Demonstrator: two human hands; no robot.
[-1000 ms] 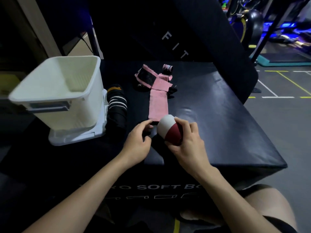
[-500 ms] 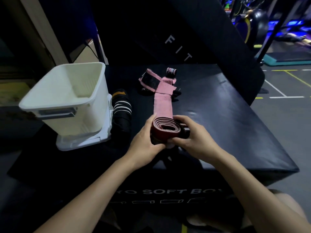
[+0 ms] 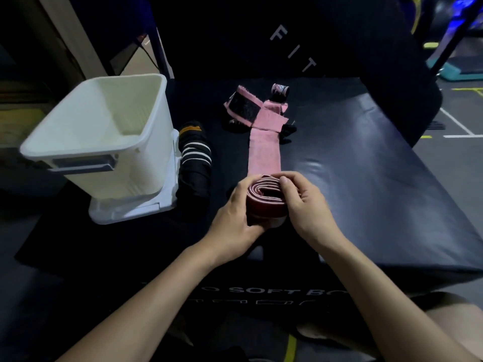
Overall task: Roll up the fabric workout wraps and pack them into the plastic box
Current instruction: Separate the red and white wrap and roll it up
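1. In the head view, the left hand (image 3: 236, 215) and the right hand (image 3: 304, 207) both held the rolled part of the pink wrap (image 3: 264, 155), near the person on the black tabletop (image 3: 366, 178). The left fingers were curled around the left end of the roll; the right thumb and fingers pinched its right end and top.
2. The unrolled strip ran away from the roll toward the far side, where its end lay folded with a dark fastening patch.
3. The white plastic box (image 3: 146, 158) stood open at the left, apart from the hands. I could not see anything inside it.
4. A black striped wrap (image 3: 194, 163) lay just beside the box, on its right, and was not yet packed.
5. In my judgement the rolling was about half done. To do it well, the person should keep both edges of the strip even, hold light tension on the flat part, and turn the roll forward without loosening the core.
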